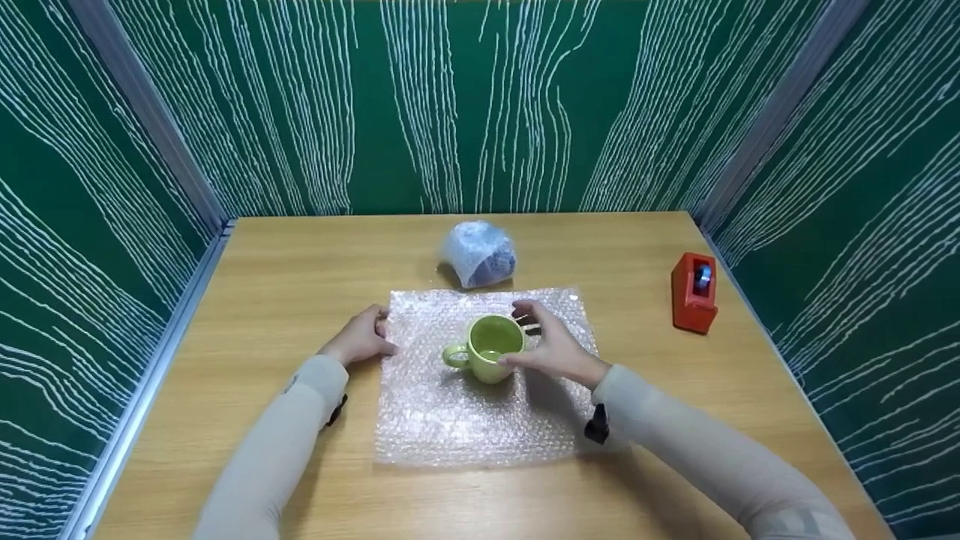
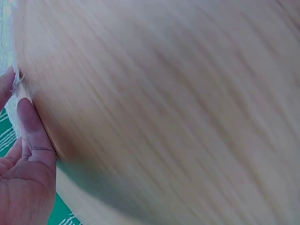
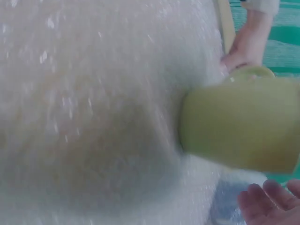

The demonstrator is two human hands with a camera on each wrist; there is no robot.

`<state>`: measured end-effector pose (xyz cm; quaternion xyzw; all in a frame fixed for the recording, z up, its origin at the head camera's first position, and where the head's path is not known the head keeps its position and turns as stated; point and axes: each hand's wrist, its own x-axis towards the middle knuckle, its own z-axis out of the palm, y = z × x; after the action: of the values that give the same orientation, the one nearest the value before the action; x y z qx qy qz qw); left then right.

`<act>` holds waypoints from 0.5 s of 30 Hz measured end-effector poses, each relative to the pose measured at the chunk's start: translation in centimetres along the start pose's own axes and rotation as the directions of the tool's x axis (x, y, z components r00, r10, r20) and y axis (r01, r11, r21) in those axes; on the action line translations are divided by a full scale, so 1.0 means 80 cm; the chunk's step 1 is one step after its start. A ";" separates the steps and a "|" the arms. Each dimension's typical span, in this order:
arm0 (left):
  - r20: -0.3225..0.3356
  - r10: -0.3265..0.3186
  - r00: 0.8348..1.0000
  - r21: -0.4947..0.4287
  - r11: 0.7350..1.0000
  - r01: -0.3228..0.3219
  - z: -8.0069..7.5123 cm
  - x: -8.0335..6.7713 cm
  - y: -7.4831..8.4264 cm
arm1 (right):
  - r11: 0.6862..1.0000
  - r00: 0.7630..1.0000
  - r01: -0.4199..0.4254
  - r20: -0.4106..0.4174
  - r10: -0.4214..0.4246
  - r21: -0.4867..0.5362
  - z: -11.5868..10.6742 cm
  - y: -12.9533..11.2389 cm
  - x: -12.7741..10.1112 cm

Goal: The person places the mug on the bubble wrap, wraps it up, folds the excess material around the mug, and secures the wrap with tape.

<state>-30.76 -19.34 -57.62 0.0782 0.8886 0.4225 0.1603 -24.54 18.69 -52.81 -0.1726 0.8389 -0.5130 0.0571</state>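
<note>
A light green mug (image 1: 484, 367) stands on a flat sheet of bubble wrap (image 1: 435, 427), its handle toward the left. My right hand (image 1: 555, 351) is at the mug's right side, thumb and fingers spread around the rim. From the right wrist, the fingertips (image 3: 258, 197) show a small gap from the mug's wall (image 3: 239, 126). At the sheet's left edge, my left hand (image 1: 361, 337) pinches the bubble wrap between thumb and fingers. The left wrist view shows the sheet's edge (image 2: 18, 77) at those fingertips.
Behind the sheet sits a bundle wrapped in bubble wrap (image 1: 480, 255), something bluish inside. A red tape dispenser (image 1: 694, 296) stands at the right of the wooden table (image 1: 300, 255). Green walls with white lines enclose the back and both sides.
</note>
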 end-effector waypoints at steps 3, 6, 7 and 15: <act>-0.003 0.002 1.000 -0.010 1.000 -0.002 0.000 0.000 -0.001 | 1.000 0.999 0.016 -0.049 -0.015 0.011 -0.015 0.003 0.003; -0.005 0.008 1.000 -0.014 1.000 -0.008 0.001 0.001 -0.001 | 1.000 0.995 0.014 -0.102 -0.012 0.020 -0.029 0.005 0.005; -0.006 0.009 1.000 -0.015 1.000 -0.009 0.001 0.001 -0.001 | 1.000 0.993 0.011 -0.116 -0.008 0.026 -0.033 0.006 0.006; 0.007 0.008 1.000 -0.028 1.000 -0.008 0.001 0.000 0.007 | 1.000 0.985 0.001 -0.171 0.004 0.027 -0.052 0.014 0.004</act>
<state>-30.71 -18.95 -57.25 0.0809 0.8818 0.4351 0.1629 -26.26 22.52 -51.84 -0.1264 0.8339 -0.5371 -0.0126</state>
